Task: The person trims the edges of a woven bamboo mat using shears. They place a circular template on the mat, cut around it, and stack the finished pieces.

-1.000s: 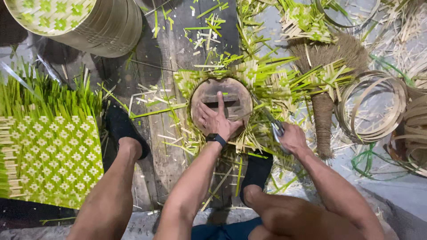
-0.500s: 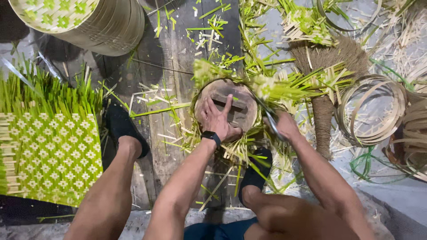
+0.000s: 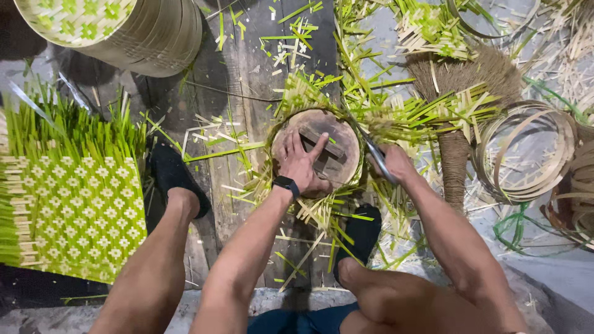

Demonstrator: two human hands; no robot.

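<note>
On the plank floor, the left hand (image 3: pixel 301 162) is pressing flat and unclenched on a round wooden form (image 3: pixel 337 139) while the right hand (image 3: pixel 391 162) is gripping scissors (image 3: pixel 374 150) against green strips (image 3: pixel 396 120).

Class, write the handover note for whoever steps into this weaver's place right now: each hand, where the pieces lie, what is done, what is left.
Left hand: pressed flat on the round wooden form, pinning the woven piece under it.
Right hand: gripping scissors at the form's right edge, among the green strip ends.
Done: strips near the wrist look cut shorter; offcuts litter the boards.
Left: long ends on the right and far side remain untrimmed.
Nearby: woven mat at left, basket stack at top left, hoops at right.
</note>
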